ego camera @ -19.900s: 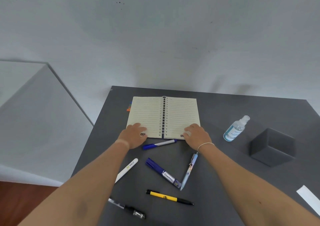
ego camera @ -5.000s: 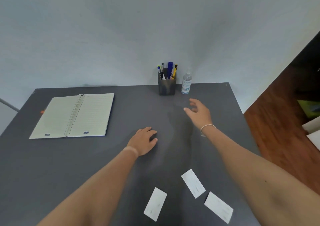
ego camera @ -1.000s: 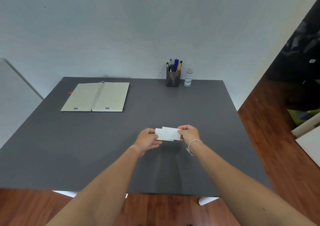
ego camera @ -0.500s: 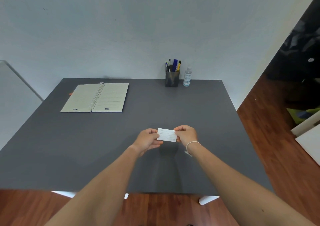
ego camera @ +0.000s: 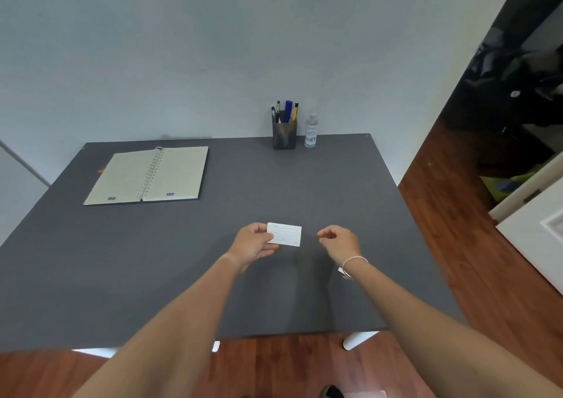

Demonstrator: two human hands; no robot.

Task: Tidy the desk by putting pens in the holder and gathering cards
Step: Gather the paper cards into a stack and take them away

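My left hand (ego camera: 253, 245) pinches a small squared-up stack of white cards (ego camera: 286, 235) by its left end, above the middle of the dark grey desk (ego camera: 91, 275). My right hand (ego camera: 338, 240) hovers a little to the right of the cards, apart from them, fingers curled with nothing in them. At the desk's far edge stands the dark pen holder (ego camera: 284, 135) with several pens (ego camera: 288, 112) upright in it.
An open spiral notebook (ego camera: 149, 175) lies at the desk's far left. A clear spray bottle (ego camera: 311, 129) stands right of the holder. Wooden floor lies beyond the desk's near and right edges, with white furniture (ego camera: 539, 224) to the right.
My right hand has let go of the cards and moved off to the right. The left hand alone still holds the aligned stack.
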